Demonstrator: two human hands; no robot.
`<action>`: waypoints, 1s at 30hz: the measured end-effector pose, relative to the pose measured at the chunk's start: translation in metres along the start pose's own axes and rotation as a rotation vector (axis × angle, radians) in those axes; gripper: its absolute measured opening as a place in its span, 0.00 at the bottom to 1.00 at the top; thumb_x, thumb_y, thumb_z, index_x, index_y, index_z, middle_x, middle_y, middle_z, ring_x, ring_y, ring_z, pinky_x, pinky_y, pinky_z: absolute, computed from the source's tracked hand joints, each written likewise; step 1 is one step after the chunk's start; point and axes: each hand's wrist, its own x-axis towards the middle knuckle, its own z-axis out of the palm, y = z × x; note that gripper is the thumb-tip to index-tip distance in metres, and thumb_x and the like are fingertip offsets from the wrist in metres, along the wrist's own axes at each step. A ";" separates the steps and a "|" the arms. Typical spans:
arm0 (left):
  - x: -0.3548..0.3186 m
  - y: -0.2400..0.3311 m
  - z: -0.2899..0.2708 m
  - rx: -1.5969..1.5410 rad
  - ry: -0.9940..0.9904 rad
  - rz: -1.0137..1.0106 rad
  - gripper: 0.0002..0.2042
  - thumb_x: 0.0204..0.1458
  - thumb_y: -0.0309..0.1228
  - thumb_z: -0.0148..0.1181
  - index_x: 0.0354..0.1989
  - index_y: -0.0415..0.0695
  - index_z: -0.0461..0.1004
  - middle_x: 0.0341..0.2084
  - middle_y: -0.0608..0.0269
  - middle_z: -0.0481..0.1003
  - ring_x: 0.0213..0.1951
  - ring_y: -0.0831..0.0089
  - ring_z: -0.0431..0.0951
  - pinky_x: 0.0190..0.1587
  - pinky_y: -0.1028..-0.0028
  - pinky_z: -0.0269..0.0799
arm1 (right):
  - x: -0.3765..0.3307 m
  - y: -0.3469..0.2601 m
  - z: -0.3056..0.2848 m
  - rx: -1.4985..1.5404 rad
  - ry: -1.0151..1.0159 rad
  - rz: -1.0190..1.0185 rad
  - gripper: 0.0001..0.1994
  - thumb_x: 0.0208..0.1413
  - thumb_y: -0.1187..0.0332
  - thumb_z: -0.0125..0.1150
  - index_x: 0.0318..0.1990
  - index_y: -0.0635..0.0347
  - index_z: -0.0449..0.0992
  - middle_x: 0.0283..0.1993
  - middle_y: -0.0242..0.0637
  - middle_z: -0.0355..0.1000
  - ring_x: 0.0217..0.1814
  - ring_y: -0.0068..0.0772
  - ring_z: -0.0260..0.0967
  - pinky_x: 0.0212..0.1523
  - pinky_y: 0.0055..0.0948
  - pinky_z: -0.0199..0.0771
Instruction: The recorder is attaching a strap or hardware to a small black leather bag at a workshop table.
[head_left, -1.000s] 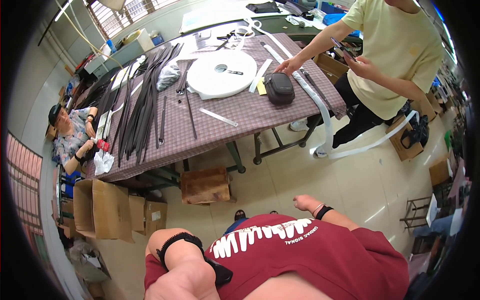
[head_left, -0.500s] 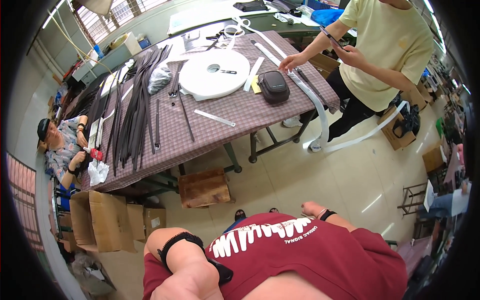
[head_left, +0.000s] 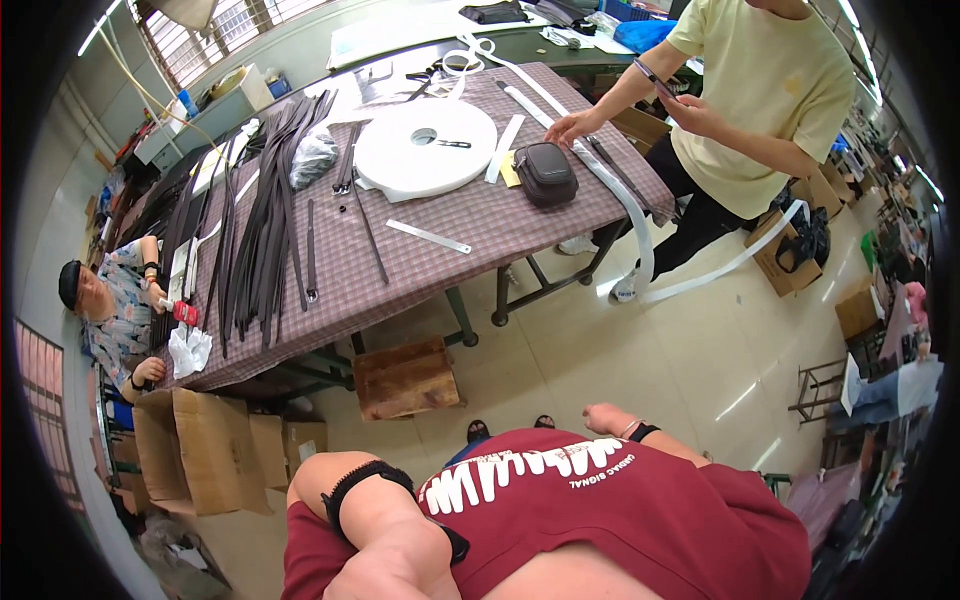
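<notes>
My right hand (head_left: 607,418) hangs beside my maroon shirt (head_left: 690,510), over the tiled floor. Its fingers look curled in, and nothing shows in them. A bracelet and a black band (head_left: 643,432) circle that wrist. My left arm (head_left: 385,515) is bent, with a black strap (head_left: 350,488) around it; the left hand itself is out of view. Beyond my body stands a table with a checked cloth (head_left: 440,275). On it lie a big white roll of tape (head_left: 380,150), a small dark zipped case (head_left: 545,175), a metal ruler (head_left: 428,236) and many dark straps (head_left: 265,240).
At the table's right, a person in a yellow shirt (head_left: 745,110) holds a phone (head_left: 655,77). Another person (head_left: 115,310) sits at the left end near a red object (head_left: 185,312). A wooden stool (head_left: 405,380) and cardboard boxes (head_left: 200,450) stand on the near side. White tape (head_left: 730,270) trails along the floor.
My right hand has shifted slightly left. The seated person has leaned left, and one of that person's hands has moved down to the table's edge.
</notes>
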 end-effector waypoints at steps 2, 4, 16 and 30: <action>0.000 0.001 -0.003 -0.066 -0.021 -0.036 0.09 0.40 0.14 0.54 0.20 0.43 0.66 0.17 0.70 0.68 0.19 0.79 0.72 0.22 0.82 0.69 | -0.003 0.002 0.002 -0.008 -0.005 0.011 0.19 0.51 0.62 0.49 0.51 0.58 0.69 0.51 0.46 0.68 0.54 0.46 0.65 0.54 0.37 0.64; 0.002 0.003 -0.007 -0.066 -0.029 -0.042 0.08 0.40 0.14 0.54 0.20 0.43 0.66 0.17 0.70 0.68 0.19 0.79 0.72 0.23 0.82 0.69 | -0.004 0.003 0.004 -0.017 -0.011 0.022 0.19 0.51 0.62 0.49 0.51 0.58 0.69 0.51 0.46 0.68 0.54 0.46 0.64 0.54 0.37 0.64; 0.004 0.007 -0.018 -0.081 -0.014 -0.048 0.07 0.39 0.14 0.54 0.19 0.42 0.68 0.16 0.65 0.71 0.19 0.78 0.73 0.24 0.82 0.70 | -0.010 -0.010 0.007 0.071 -0.033 0.053 0.21 0.51 0.63 0.48 0.53 0.59 0.68 0.52 0.48 0.67 0.56 0.46 0.63 0.56 0.37 0.62; 0.001 -0.006 -0.016 -0.059 -0.011 -0.025 0.08 0.37 0.13 0.55 0.20 0.42 0.69 0.17 0.66 0.72 0.21 0.79 0.73 0.26 0.83 0.71 | 0.002 0.000 0.004 0.030 -0.025 0.045 0.21 0.50 0.63 0.50 0.52 0.59 0.68 0.52 0.47 0.67 0.55 0.46 0.63 0.56 0.37 0.62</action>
